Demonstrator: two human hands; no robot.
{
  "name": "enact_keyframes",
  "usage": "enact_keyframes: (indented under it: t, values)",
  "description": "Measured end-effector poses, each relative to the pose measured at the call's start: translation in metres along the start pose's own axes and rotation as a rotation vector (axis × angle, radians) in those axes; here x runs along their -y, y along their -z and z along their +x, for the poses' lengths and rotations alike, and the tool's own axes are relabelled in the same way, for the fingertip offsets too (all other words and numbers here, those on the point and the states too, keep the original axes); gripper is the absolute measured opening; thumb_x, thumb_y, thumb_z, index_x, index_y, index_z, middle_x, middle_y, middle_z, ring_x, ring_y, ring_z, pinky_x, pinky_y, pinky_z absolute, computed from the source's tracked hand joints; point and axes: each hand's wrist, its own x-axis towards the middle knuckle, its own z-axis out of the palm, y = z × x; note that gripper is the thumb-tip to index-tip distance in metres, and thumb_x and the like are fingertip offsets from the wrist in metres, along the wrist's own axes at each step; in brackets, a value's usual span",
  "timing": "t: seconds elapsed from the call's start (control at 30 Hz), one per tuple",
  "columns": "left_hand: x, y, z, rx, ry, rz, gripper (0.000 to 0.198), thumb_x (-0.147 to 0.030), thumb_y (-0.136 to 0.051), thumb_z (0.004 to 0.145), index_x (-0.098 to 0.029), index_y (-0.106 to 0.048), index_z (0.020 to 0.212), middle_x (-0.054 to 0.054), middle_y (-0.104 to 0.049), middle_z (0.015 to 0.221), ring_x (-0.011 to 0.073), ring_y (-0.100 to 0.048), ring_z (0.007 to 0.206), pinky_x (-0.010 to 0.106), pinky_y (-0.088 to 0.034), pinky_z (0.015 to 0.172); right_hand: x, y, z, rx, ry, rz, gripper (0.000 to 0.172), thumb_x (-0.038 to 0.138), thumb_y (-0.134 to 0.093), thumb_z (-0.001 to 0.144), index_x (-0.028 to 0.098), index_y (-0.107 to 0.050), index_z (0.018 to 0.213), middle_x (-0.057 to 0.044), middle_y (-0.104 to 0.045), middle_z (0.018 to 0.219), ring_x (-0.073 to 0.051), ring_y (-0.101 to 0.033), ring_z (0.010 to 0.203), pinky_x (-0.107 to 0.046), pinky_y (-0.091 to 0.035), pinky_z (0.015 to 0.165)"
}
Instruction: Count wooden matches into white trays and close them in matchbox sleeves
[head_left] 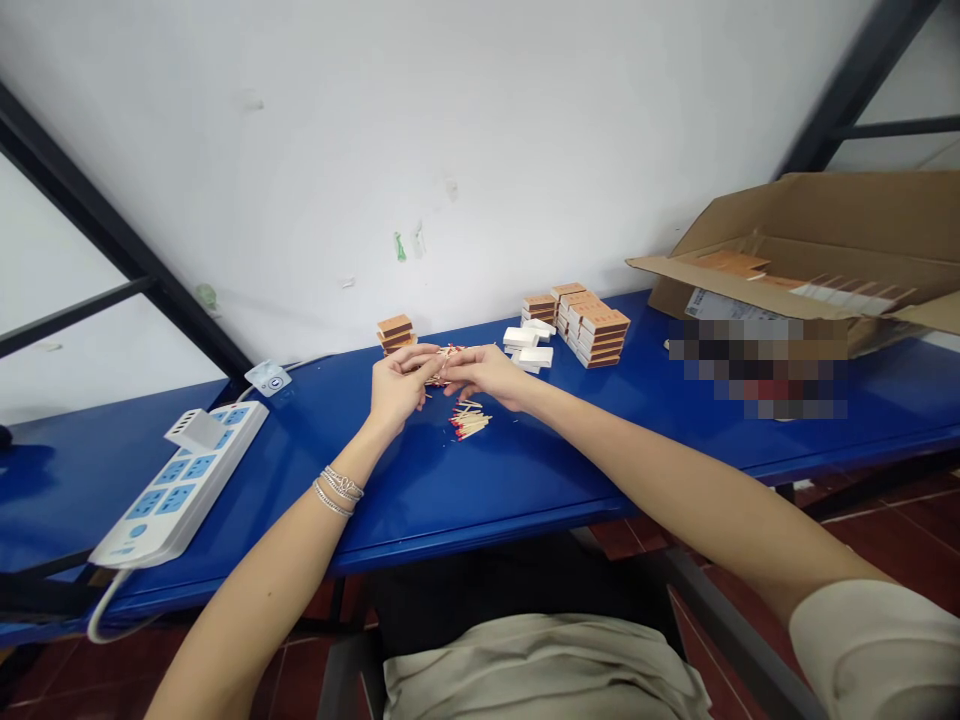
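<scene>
My left hand (pixel 399 385) and my right hand (pixel 491 375) come together over a heap of red-tipped matches (pixel 451 351) on the blue table. The fingers of both hands are bent inward and closed on matches, their tips almost meeting; how many they hold is hidden. Just in front of my right hand lies a smaller, loosely aligned bunch of matches (pixel 470 421). Behind my left hand stands a short stack of brown matchboxes (pixel 395 328). White matchbox trays (pixel 534 357) lie in a small pile beyond my right hand.
Stacked matchboxes (pixel 592 325) stand near the wall, right of the trays. A large open cardboard box (pixel 810 235) sits at the right, with a blurred patch before it. A white power strip (pixel 184 485) lies at the left on the blue table (pixel 480 500), its cord hanging over the edge.
</scene>
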Motion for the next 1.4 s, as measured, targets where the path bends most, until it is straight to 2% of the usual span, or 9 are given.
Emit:
enact_keyframes:
  t: [0.17,0.27,0.47,0.63,0.77,0.9,1.03,1.13,1.4]
  values:
    - [0.002,0.002,0.003,-0.102,-0.046,0.061,0.039,-0.034,-0.076,0.069,-0.013,-0.067,0.101,0.005,-0.072,0.083,0.0037,-0.044,0.033,0.019,-0.032,0.030,0.012,0.021,-0.001,0.020,0.221,-0.794,0.004,0.013,-0.066,0.070,0.014,-0.070,0.072,-0.004,-0.071,0.068,-0.014,-0.064,0.064,-0.022,-0.045,0.058]
    - [0.004,0.002,0.003,-0.078,-0.043,0.069,0.038,-0.031,-0.074,0.070,-0.013,-0.069,0.103,0.004,-0.070,0.083,0.0031,-0.044,0.036,0.018,-0.034,0.031,0.019,0.027,-0.004,0.129,0.213,-1.014,0.008,0.012,-0.065,0.067,0.015,-0.071,0.072,-0.004,-0.073,0.071,-0.015,-0.065,0.066,-0.022,-0.045,0.060]
    - [0.006,0.002,0.001,-0.004,-0.016,0.067,0.040,-0.030,-0.074,0.069,-0.014,-0.074,0.106,0.002,-0.066,0.081,0.0030,-0.044,0.041,0.018,-0.034,0.033,0.021,0.028,-0.008,0.272,0.157,-1.002,0.011,0.020,-0.073,0.068,0.016,-0.072,0.078,-0.002,-0.074,0.073,-0.014,-0.065,0.064,-0.022,-0.045,0.059]
    - [0.006,0.002,0.001,0.054,0.012,-0.021,0.046,-0.032,-0.079,0.065,-0.014,-0.073,0.106,0.004,-0.069,0.086,0.0033,-0.045,0.041,0.019,-0.035,0.033,0.009,0.021,-0.002,0.102,0.226,-0.535,0.019,0.030,-0.069,0.078,0.014,-0.073,0.087,-0.005,-0.073,0.077,-0.012,-0.062,0.063,-0.022,-0.046,0.055]
    - [0.008,0.002,0.002,0.042,0.027,-0.016,0.052,-0.040,-0.083,0.061,-0.013,-0.070,0.104,0.007,-0.072,0.089,0.0041,-0.047,0.039,0.019,-0.036,0.033,0.003,0.012,0.001,-0.051,0.118,-0.069,0.020,0.030,-0.071,0.078,0.014,-0.071,0.091,-0.006,-0.072,0.079,-0.012,-0.063,0.063,-0.020,-0.048,0.049]
    - [0.010,0.001,0.002,0.066,0.016,0.036,0.055,-0.043,-0.082,0.062,-0.012,-0.067,0.105,0.010,-0.074,0.092,0.0061,-0.049,0.038,0.021,-0.036,0.034,0.003,0.006,0.000,-0.057,-0.030,0.078,0.019,0.023,-0.077,0.072,0.014,-0.070,0.086,-0.005,-0.072,0.078,-0.011,-0.064,0.063,-0.018,-0.048,0.049]
    - [0.008,0.006,0.003,0.105,-0.108,0.325,0.045,-0.038,-0.077,0.071,-0.017,-0.067,0.109,0.007,-0.074,0.092,0.0102,-0.055,0.047,0.025,-0.045,0.046,0.002,0.007,0.003,-0.113,0.034,-0.024,0.012,0.024,-0.072,0.075,0.014,-0.068,0.080,-0.005,-0.072,0.075,-0.011,-0.064,0.064,-0.018,-0.047,0.052]
    - [0.002,0.014,0.004,0.113,-0.274,0.770,0.034,-0.028,-0.072,0.076,-0.021,-0.069,0.109,0.006,-0.071,0.096,0.0161,-0.063,0.070,0.029,-0.050,0.069,0.004,0.014,0.003,-0.162,0.212,-0.388,0.006,0.019,-0.069,0.075,0.014,-0.068,0.076,-0.005,-0.071,0.072,-0.012,-0.064,0.066,-0.021,-0.049,0.060]
    - [0.000,0.030,0.009,0.356,-0.145,1.296,0.016,-0.027,-0.062,0.080,-0.023,-0.071,0.093,0.008,-0.066,0.094,0.0266,-0.063,0.085,0.035,-0.046,0.070,0.014,0.025,-0.006,0.283,0.193,-0.899,0.008,0.018,-0.069,0.072,0.015,-0.073,0.079,-0.002,-0.072,0.070,-0.013,-0.066,0.065,-0.020,-0.045,0.059]
